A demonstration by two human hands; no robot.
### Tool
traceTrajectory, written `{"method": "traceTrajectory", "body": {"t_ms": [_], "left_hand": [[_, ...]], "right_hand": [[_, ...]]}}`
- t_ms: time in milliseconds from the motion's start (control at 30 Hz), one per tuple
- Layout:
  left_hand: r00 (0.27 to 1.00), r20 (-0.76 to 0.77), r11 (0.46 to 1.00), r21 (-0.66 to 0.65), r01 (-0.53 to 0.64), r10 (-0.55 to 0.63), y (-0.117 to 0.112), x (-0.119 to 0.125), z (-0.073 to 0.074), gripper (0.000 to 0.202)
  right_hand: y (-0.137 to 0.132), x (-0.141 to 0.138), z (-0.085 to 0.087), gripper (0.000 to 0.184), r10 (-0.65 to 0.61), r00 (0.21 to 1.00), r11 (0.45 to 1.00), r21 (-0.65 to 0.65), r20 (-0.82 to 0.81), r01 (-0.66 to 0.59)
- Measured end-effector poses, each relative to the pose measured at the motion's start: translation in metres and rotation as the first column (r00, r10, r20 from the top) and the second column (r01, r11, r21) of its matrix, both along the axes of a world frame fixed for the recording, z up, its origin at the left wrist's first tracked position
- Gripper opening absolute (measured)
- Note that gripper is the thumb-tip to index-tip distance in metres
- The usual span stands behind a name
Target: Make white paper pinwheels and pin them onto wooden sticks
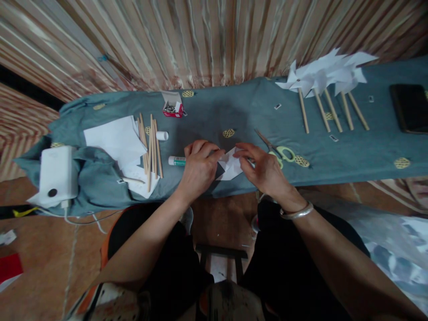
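Observation:
Both hands meet over a small folded white paper piece (230,166) lying near the front edge of the table covered in blue-grey cloth (234,113). My left hand (199,167) presses and pinches the paper's left side with curled fingers. My right hand (262,167) pinches its right corner; a silver bangle circles that wrist. A glue stick (176,161) lies just left of my left hand, its white cap (162,135) farther back. Yellow-handled scissors (279,151) lie beside my right hand.
A bundle of wooden sticks (151,145) and white paper sheets (115,138) lie at the left, next to a white box-like device (57,174). A small red box of pins (173,109) sits at the back. Several finished paper pinwheels (326,76) lie at the right, near a dark phone (410,107).

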State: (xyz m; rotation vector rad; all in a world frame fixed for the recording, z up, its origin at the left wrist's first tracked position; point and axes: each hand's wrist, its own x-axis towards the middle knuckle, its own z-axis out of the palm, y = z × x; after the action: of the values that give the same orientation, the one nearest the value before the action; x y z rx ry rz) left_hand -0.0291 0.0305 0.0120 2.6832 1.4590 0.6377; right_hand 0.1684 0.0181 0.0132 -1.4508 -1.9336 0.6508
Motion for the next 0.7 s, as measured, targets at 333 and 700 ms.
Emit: {"method": "traceTrajectory", "body": {"t_ms": [333,700], "left_hand": [[0.968,0.242,0.994,-0.104,-0.039,0.063,0.011,0.0,0.01,0.015],[0.896,0.425,0.979,-0.2,-0.046,0.129,0.014,0.006,0.014,0.043]], "right_hand": [[0.008,0.013,-0.01,0.041,-0.198,0.979,0.966,0.158,-0.051,0.204],[0.029,0.01,-0.016,0.051,-0.01,0.994,0.989,0.15,0.111,-0.006]]}}
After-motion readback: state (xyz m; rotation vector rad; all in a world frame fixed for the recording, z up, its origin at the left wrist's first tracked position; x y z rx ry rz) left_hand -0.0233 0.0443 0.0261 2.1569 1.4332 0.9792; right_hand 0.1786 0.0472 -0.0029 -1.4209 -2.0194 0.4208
